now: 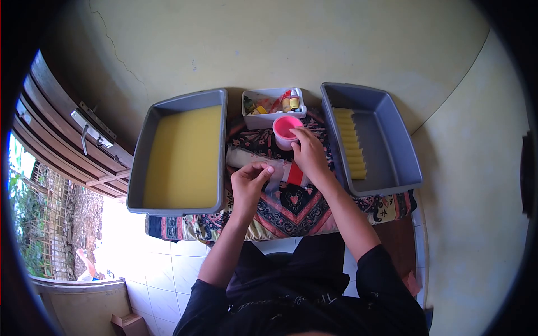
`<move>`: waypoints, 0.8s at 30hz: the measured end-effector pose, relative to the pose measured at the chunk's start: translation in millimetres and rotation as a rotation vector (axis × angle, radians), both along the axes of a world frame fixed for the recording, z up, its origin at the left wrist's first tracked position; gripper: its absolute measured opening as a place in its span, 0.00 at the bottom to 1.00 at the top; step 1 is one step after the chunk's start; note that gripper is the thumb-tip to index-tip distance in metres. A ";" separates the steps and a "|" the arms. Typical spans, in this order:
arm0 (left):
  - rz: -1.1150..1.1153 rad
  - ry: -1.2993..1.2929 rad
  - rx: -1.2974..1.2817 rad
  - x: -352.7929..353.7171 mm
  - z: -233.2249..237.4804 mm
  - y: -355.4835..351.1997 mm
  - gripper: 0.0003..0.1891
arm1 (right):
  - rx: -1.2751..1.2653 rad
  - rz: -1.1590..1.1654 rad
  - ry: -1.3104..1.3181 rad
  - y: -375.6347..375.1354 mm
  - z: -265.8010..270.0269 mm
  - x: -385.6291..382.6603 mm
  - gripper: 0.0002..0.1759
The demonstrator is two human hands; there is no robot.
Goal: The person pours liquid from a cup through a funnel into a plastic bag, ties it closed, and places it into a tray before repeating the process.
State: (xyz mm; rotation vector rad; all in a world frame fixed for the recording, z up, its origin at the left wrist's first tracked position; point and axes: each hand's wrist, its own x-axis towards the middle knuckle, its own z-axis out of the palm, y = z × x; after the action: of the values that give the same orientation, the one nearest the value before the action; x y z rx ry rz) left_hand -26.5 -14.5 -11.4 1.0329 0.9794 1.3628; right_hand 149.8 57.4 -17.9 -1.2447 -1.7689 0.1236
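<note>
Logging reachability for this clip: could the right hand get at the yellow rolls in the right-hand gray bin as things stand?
Probably yes: the right hand is at the pink cup, and only the bin's near side wall stands between it and the rolls.

Small box (259, 121) behind cup (282, 141), btwn L tray (222, 151) & R tray (386, 140).

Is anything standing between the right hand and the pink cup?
Nothing visible. The fingers of the right hand are at the rim of the pink cup. The left hand, with clear plastic, is nearer the person, outside that gap.
</note>
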 end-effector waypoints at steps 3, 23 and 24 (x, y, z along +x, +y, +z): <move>-0.015 -0.030 0.000 -2.3 0.1 -1.6 0.04 | 0.024 -0.013 -0.142 17.7 -17.5 1.4 0.12; -0.001 0.036 -0.001 -5.0 3.2 7.2 0.05 | 0.070 0.118 0.412 -10.2 39.4 -2.0 0.05; -0.009 0.038 0.009 -3.5 4.6 8.1 0.05 | 0.080 0.139 0.482 -14.5 42.8 0.1 0.05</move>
State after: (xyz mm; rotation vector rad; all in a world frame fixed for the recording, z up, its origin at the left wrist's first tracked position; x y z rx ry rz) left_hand -30.0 -6.4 -6.9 1.0717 0.9966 1.3461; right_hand 149.9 42.9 24.9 -0.9368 -1.4213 0.3955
